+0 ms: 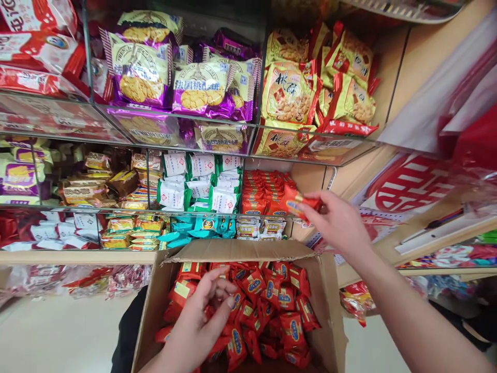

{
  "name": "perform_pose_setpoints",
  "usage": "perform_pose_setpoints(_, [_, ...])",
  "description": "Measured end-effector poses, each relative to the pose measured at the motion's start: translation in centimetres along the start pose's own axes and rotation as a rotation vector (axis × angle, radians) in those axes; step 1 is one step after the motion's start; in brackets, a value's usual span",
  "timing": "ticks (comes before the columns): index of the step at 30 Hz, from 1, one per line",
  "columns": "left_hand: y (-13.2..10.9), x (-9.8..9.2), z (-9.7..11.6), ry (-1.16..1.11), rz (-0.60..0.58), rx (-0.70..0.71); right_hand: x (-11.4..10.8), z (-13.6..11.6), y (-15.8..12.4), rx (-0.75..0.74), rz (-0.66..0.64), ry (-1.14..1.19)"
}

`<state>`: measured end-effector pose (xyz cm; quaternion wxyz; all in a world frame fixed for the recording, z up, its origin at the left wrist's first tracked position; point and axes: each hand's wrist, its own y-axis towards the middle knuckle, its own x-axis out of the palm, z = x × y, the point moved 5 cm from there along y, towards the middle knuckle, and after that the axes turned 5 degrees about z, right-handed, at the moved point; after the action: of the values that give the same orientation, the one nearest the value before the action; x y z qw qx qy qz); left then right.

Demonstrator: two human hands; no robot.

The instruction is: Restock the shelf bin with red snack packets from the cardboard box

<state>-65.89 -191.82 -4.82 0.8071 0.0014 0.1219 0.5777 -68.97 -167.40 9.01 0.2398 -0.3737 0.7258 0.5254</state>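
A cardboard box stands open below me, filled with several small red snack packets. My left hand reaches into the box with fingers curled over the packets; whether it holds one I cannot make out. My right hand is raised at the shelf and pinches a red snack packet between its fingers. That packet is at the edge of the glass compartment where the same red packets are stacked.
Glass shelves hold purple biscuit bags, yellow-red pastry bags, green-white packets and other sweets. A wooden side panel rises on the right, with red paper goods on lower ledges. Pale floor shows at the bottom left.
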Motion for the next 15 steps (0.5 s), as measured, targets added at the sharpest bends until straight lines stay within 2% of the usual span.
perform_pose_setpoints(3, [-1.0, 0.9, -1.3, 0.046, -0.105, -0.025, 2.2, 1.2, 4.1, 0.020, 0.067, -0.300])
perform_pose_setpoints(6, [-2.1, 1.5, -2.3, 0.082, -0.167, 0.001, 4.9, 2.2, 6.6, 0.068, -0.016, -0.490])
perform_pose_setpoints(10, [-3.1, 1.2, -3.8, 0.081, -0.193, 0.014, 7.1, 3.5, 7.7, 0.147, -0.187, -0.571])
perform_pose_setpoints(15, [-3.7, 1.4, -5.4, 0.054, -0.243, 0.013, 8.6, 4.7, 8.1, 0.131, -0.287, -0.577])
